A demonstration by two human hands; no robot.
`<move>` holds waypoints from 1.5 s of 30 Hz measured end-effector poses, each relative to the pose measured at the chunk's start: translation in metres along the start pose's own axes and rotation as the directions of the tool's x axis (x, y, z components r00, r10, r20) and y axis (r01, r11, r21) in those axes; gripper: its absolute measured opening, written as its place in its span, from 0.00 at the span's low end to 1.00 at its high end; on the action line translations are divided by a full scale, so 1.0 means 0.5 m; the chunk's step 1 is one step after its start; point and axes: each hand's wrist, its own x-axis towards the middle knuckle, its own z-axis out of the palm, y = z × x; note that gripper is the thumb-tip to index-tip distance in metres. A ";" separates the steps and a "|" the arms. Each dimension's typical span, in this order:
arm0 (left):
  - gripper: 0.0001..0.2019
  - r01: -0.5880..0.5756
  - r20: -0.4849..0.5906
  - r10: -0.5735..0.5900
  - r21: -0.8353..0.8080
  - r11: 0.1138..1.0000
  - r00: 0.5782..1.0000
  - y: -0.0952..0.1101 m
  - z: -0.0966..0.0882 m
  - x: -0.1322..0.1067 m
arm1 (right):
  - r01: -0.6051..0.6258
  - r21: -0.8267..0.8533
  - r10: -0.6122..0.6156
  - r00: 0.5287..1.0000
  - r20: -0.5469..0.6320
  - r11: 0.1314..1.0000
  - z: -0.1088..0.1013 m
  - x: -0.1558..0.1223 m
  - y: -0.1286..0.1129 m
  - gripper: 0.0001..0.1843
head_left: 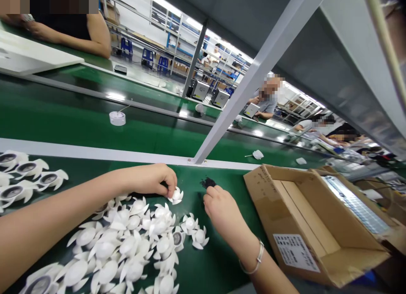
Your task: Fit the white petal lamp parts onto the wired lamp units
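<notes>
My left hand [158, 180] reaches in from the left with its fingers closed on the edge of a small white fan blade wheel [177, 196]. Below that arm spreads a heap of similar white fan wheels [128, 245]; some lie with their round dark hubs facing up. My right hand [223, 209], with a bracelet on the wrist, is at a little pile of tiny black parts [207, 182]. Its fingers are pinched together at the near edge of the pile, and whatever is between them is hidden.
An open cardboard box [312, 218] stands at the right. More fan wheels [30, 169] lie in rows at the far left. Behind a white rail runs a green conveyor belt [63, 120] carrying a round white part [117, 118]. A slanted metal post [253, 82] rises ahead. Co-workers sit beyond.
</notes>
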 end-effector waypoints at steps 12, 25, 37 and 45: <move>0.08 0.307 -0.170 -0.337 -0.178 0.935 0.926 -0.052 -0.041 -0.009 | 0.052 0.089 -0.051 0.999 -0.011 0.995 -0.097 0.102 -0.020 0.05; 0.33 0.360 -0.235 -0.327 0.114 0.926 0.915 -0.041 -0.079 -0.042 | 0.296 0.649 -0.214 0.955 -0.205 0.700 -0.072 0.227 0.010 0.05; 0.15 0.086 -0.269 -0.019 0.239 0.967 0.963 -0.080 -0.045 -0.019 | 0.389 0.482 -0.278 0.917 -0.287 0.785 -0.023 0.251 -0.037 0.07; 0.16 0.142 -0.283 -0.066 0.255 0.957 0.957 -0.078 -0.044 -0.019 | 0.429 0.175 -0.373 0.885 -0.279 0.886 -0.025 0.249 -0.053 0.08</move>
